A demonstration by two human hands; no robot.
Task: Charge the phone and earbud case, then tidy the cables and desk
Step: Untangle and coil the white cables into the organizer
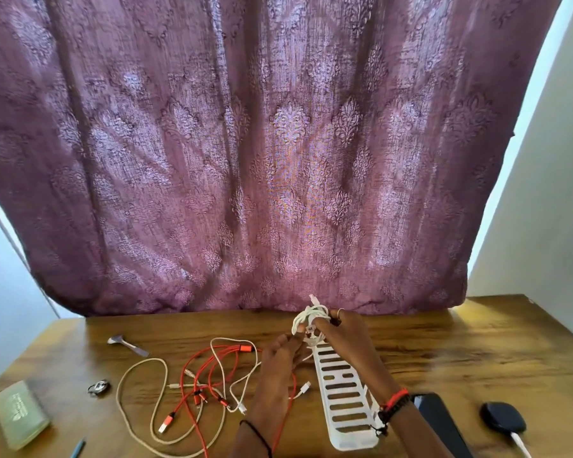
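Observation:
My right hand (348, 338) grips a coiled white cable (308, 317) held above the far end of a white slotted tray (344, 401). My left hand (280, 361) pinches the same coil from below, its fingers on the cable's loose end. A tangle of red cables (209, 385) and a beige cable (139, 404) lies on the wooden desk (477, 345) to the left. A black phone (437, 421) lies partly under my right forearm. A black earbud case (502, 418) sits at the right with a white cable (520, 444) plugged into it.
A green pouch (19, 413) lies at the front left, with a small black clip (98, 387) and a metal tool (128, 345) farther back. A dark pen tip (78, 447) shows at the bottom edge. A purple curtain (245, 143) hangs behind the desk.

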